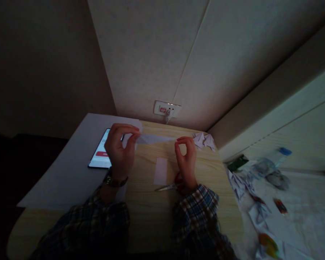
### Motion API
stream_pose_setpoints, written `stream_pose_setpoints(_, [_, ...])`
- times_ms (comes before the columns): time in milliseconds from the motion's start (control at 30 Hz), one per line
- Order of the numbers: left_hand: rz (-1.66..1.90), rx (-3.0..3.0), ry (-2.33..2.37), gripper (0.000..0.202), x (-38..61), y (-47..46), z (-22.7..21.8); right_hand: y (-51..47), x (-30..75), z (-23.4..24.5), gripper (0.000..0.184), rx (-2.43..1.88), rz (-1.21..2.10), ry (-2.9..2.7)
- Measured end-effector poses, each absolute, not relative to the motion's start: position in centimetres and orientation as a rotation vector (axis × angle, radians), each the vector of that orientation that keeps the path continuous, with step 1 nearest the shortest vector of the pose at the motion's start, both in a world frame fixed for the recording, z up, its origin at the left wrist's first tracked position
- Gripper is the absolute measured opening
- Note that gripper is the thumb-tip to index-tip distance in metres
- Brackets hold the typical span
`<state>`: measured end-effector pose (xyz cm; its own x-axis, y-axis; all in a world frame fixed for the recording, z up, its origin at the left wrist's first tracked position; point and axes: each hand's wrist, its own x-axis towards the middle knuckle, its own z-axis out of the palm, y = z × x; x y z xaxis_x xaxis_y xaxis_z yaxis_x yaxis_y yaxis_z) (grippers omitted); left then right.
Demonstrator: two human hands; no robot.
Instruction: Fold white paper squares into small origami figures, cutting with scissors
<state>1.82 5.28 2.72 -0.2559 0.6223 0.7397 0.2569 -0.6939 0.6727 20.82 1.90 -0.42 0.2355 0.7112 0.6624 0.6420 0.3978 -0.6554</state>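
A narrow piece of white paper (155,139) stretches between my two hands above the wooden table (143,216). My left hand (121,150) pinches its left end between thumb and fingers. At the other end, my right hand (186,155) pinches the thin tip. Below the hands lies a small white paper rectangle (160,170). Scissors (166,187) with red handles rest on the table, partly hidden behind my right hand and wrist. A lit phone (99,159) lies on a large white sheet (70,169), partly covered by my left hand.
Folded white paper pieces (204,141) sit at the table's far right corner. A wall outlet (167,108) with a plug in it is just beyond the table's back edge. To the right, lower down, lie crumpled papers (239,184), a clear plastic bottle (271,164) and other clutter.
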Motion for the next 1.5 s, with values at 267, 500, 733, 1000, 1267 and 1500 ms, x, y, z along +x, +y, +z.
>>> stream_pose_setpoints(267, [1.76, 2.119, 1.066, 0.009, 3.2, 4.6, 1.8, 0.8, 19.6, 0.5, 0.007, -1.255, 0.044, -1.482])
stream_pose_setpoints(500, [1.682, 2.343, 0.901, 0.013, 4.2, 3.7, 1.5, 0.1, 17.5, 0.1, 0.007, -1.151, 0.125, -1.602])
stream_pose_setpoints(733, [1.754, 2.152, 0.953, 0.011, 3.4, 4.2, 1.9, 0.4, 17.8, -0.1, 0.012, -1.155, 0.155, -1.551])
stream_pose_setpoints(1000, [1.949, 1.442, 1.032, 0.013, 2.5, 5.6, 1.9, 1.4, 18.6, -1.0, 0.005, -1.172, 0.454, -1.216])
stream_pose_setpoints(1267, [1.768, 1.158, 1.149, 0.005, 3.3, 5.9, 0.7, 1.7, 17.8, -1.5, 0.012, -1.154, 0.829, -1.147])
stream_pose_setpoints(1500, [1.477, 1.19, 1.103, 0.015, 3.9, 5.7, 0.8, 1.9, 18.0, -1.3, 0.015, -1.14, 0.896, -1.038])
